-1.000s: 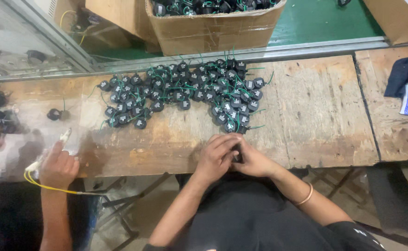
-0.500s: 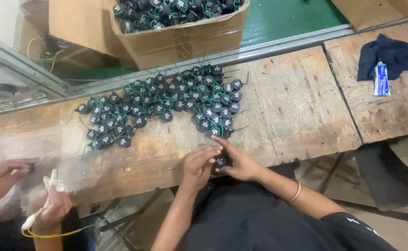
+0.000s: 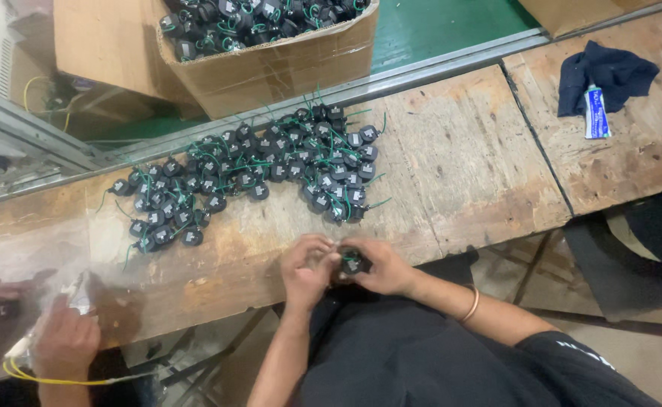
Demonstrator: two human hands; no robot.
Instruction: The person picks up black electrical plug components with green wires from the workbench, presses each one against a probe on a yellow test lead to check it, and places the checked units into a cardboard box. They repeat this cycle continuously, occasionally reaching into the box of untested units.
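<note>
Here, at the near edge of the worn wooden surface (image 3: pixel 459 166), the left hand (image 3: pixel 307 270) and the right hand (image 3: pixel 382 267) close together around one small black part (image 3: pixel 353 264) with a green wire, pinching it between the fingertips, close to the body, likely so it stays steady. Just beyond lies a spread of like parts (image 3: pixel 255 177), within easy reach. A cardboard box (image 3: pixel 270 68) of more stands behind. At the left, a co-worker's hand (image 3: pixel 63 343) rests near a yellow wire (image 3: pixel 59 379).
</note>
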